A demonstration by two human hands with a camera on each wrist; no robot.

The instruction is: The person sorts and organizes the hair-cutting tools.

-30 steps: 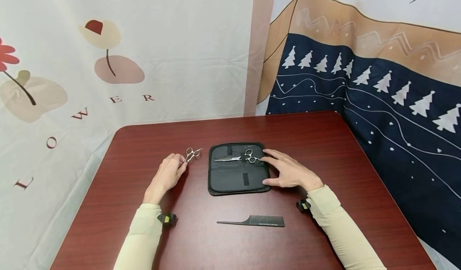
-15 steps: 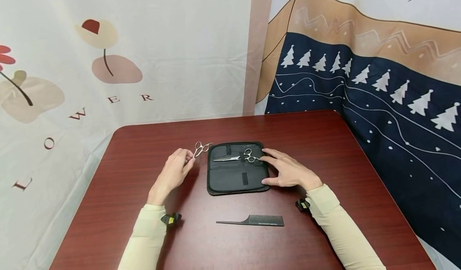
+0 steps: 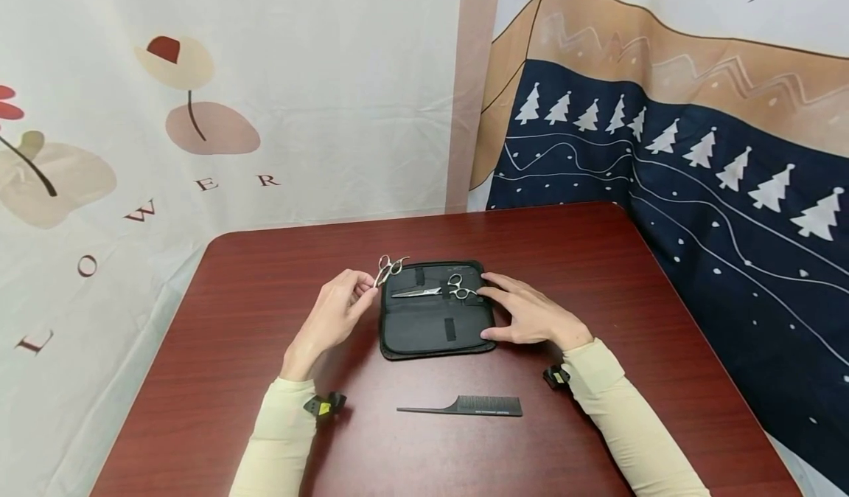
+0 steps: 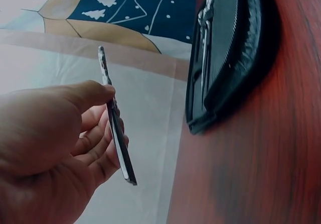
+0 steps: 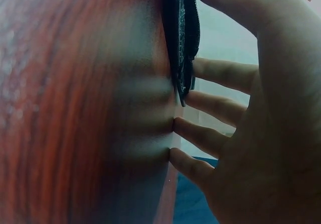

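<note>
I've got the left hand (image 3: 337,309) pinching the silver scissors (image 4: 122,151) mid-frame, by the upper-left corner of the black case (image 3: 413,332); the right hand (image 3: 533,316), spread loosely, touches its right edge. I'd go slow and level, clear of the second scissors (image 3: 419,293).

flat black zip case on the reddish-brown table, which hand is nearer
Right: the right hand touches the case at its right edge, while the left hand, pinching silver metal scissors, is apart from it, off its left side.
</note>
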